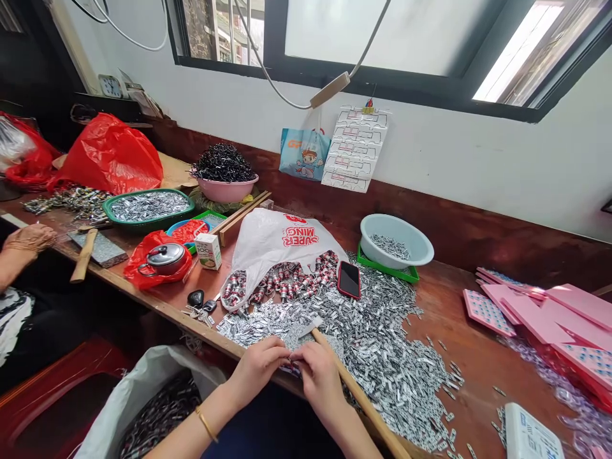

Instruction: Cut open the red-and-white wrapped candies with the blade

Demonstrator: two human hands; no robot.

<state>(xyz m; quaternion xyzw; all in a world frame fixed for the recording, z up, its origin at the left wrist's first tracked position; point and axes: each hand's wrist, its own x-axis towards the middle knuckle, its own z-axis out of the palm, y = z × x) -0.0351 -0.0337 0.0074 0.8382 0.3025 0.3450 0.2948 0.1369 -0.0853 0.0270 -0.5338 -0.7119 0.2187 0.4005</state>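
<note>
My left hand (261, 366) and my right hand (318, 373) meet at the table's front edge, fingertips pinched together. Whatever lies between them is too small and hidden to make out. Just beyond, a hammer (356, 386) with a long wooden handle rests by my right hand, its metal head pointing away. A wide heap of small flat metal pieces (401, 357) spreads around it. Behind the heap, a white plastic bag (282, 239) spills red-and-black small parts (287, 280). A phone (349, 280) in a red case lies on the metal pieces.
A pale blue basin (396, 239) stands on a green tray (414, 275). Keys (203, 312), a drink carton (208, 252) and a lidded pot (165, 258) sit leftward. An open sack (162, 370) is below. Another person's hand (31, 237) is at far left. Pink sheets (540, 312) lie right.
</note>
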